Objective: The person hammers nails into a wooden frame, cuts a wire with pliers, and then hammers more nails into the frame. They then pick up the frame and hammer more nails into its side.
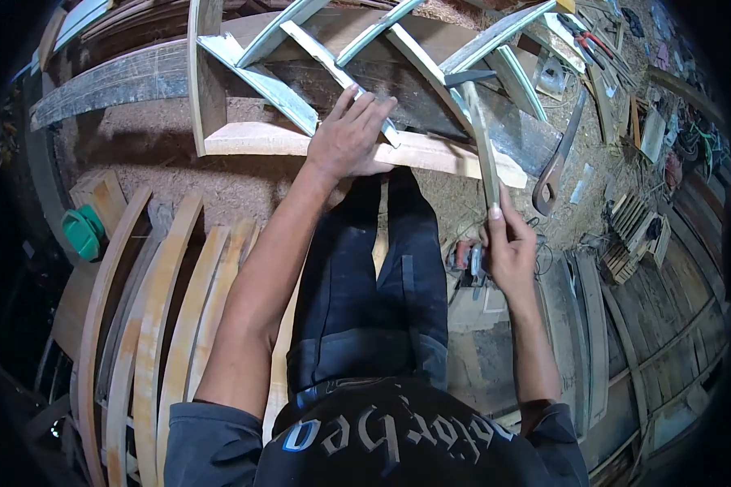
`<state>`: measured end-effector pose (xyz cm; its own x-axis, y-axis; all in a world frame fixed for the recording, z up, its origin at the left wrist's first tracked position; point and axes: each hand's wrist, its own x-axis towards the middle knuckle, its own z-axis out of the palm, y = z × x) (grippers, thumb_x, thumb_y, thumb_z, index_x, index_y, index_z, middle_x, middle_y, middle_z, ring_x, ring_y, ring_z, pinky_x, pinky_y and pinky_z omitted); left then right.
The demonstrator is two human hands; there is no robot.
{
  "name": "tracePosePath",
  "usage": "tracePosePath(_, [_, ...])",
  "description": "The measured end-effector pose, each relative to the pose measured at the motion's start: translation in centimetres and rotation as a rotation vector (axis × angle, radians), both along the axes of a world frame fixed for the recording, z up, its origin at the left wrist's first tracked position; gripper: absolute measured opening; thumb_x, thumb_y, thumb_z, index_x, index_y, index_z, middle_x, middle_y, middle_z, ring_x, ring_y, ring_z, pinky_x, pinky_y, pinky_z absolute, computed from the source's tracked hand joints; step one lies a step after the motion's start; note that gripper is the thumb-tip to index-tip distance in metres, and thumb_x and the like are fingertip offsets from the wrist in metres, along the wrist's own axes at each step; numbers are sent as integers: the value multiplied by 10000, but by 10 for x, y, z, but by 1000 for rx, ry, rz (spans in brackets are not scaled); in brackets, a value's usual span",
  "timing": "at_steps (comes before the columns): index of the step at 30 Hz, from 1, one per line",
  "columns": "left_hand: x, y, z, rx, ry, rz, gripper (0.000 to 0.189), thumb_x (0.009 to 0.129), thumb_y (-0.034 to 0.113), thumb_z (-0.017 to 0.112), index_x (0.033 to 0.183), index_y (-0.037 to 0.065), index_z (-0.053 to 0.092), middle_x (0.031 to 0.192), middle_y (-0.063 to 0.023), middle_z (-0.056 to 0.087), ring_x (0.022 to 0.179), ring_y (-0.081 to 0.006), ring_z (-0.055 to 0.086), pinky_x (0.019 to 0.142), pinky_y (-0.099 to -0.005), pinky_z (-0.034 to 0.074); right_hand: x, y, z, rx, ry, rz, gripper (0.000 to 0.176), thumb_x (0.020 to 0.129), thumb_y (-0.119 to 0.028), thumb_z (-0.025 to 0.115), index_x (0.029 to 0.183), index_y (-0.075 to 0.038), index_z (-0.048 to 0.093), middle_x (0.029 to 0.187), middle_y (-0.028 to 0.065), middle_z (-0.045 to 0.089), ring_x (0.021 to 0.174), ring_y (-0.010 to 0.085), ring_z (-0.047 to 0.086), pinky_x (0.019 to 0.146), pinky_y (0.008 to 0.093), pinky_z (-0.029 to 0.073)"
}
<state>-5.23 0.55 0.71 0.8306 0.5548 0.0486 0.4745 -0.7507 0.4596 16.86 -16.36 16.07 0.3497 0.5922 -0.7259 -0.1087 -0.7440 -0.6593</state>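
Observation:
A wooden lattice frame (260,140) lies across the top of the view, its pale crossing slats set between a light front rail and dark boards. My left hand (349,134) is closed around the front rail and the end of one slat, fingers over the top and thumb side low against the rail. In my right hand (510,247) is a hammer (485,150), gripped near the end of its wooden handle. The dark hammer head overlaps the frame's right part in this view.
A handsaw (551,180) lies right of the frame. Red-handled pliers (597,47) rest at the upper right among wood scraps. A red and grey power tool (469,258) sits beside my right hand. Curved planks (146,341) stand at left, near a green plastic object (83,232).

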Motion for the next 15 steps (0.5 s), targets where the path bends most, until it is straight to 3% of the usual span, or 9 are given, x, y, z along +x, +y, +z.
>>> tracePosePath(2, [1, 2, 0, 32, 6, -1, 1033, 566, 529, 840, 1398, 38, 475, 1216, -111, 559, 1234, -273, 515, 1188, -466, 296, 1, -33, -33, 168, -175, 546, 425, 1049, -112, 516, 1460, -6, 495, 688, -38, 499, 584, 21, 428, 496, 217, 337])
tracePosePath(3, [1, 1, -1, 31, -12, 13, 1026, 570, 526, 839, 1397, 39, 475, 1211, -110, 561, 1234, -271, 516, 1191, -463, 293, 4, -33, -28, 85, -154, 536, 416, 1040, -95, 524, 1442, 7, 509, 829, 48, 655, 731, 84, 586, 661, 248, 487])
tracePosePath(4, [3, -1, 0, 30, -16, 14, 1026, 570, 526, 839, 1397, 39, 475, 1211, -110, 561, 1234, -271, 516, 1191, -463, 293, 12, -28, -19, 84, -158, 538, 416, 1040, -95, 524, 1442, 7, 509, 829, 48, 655, 731, 84, 586, 661, 248, 487])
tracePosePath(6, [1, 0, 1, 91, 76, -7, 1012, 617, 632, 774, 1377, 26, 491, 1215, -97, 594, 1240, -239, 517, 1206, -453, 278, 21, -12, -4, -165, 107, 246, 417, 1031, -105, 542, 1432, 7, 518, 907, 63, 690, 799, 102, 616, 736, 261, 511])
tracePosePath(8, [0, -3, 3, 82, 63, -9, 1005, 615, 631, 777, 1369, 29, 498, 1203, -99, 598, 1240, -240, 517, 1208, -452, 274, 4, -25, -12, -89, 132, 122, 421, 1029, -127, 556, 1429, 1, 522, 852, 18, 660, 730, 69, 566, 653, 242, 476])
tracePosePath(10, [1, 2, 0, 98, 46, -6, 998, 612, 630, 780, 1362, 32, 504, 1191, -102, 601, 1240, -240, 518, 1211, -452, 270, -11, -23, -18, 57, 27, 279, 432, 1033, -144, 562, 1444, -17, 516, 714, -64, 522, 607, 2, 415, 502, 210, 334])
tracePosePath(12, [0, -1, -1, 45, 33, -6, 975, 606, 576, 820, 1367, 58, 498, 1242, -91, 577, 1260, -255, 508, 1207, -456, 286, 4, -18, -9, -86, -12, 369, 422, 1030, -126, 560, 1431, -1, 524, 774, -37, 577, 645, 3, 484, 554, 201, 398])
tracePosePath(14, [0, -2, -3, 46, 72, 0, 981, 612, 618, 809, 1358, 60, 503, 1261, -79, 579, 1280, -248, 499, 1222, -457, 264, 6, -17, -8, 84, -97, 334, 445, 1027, -136, 573, 1447, -4, 510, 770, -28, 568, 629, 13, 517, 563, 205, 433])
tracePosePath(15, [0, -2, -2, 62, 76, -19, 987, 609, 636, 804, 1353, 58, 508, 1269, -77, 579, 1287, -246, 496, 1227, -458, 255, 1, 3, 16, -89, 51, 212, 492, 1028, -163, 588, 1481, -9, 472, 733, -23, 531, 577, 36, 518, 532, 211, 439])
